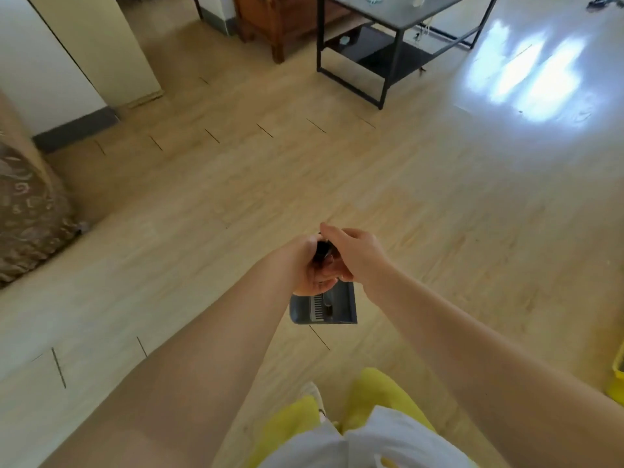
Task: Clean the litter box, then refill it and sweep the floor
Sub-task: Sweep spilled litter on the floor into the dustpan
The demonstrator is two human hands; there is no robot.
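Both my hands meet in front of me over the wooden floor (439, 211). My left hand (304, 268) grips a black handle (322, 249) that stands up between the two hands. My right hand (354, 255) is curled round the same handle from the right side. Below the hands hangs a dark grey dustpan (341, 307) with a toothed comb strip inside it, held above the floor. The handle's top and the joint with the pan are hidden by my fingers. No litter box is in view.
A black metal-frame table (398, 35) stands at the back, a brown wooden cabinet (270, 25) left of it. A patterned brown cushion (27, 214) lies at the left edge, a cream wall corner (111, 49) behind it. A yellow object (619, 366) shows at the right edge.
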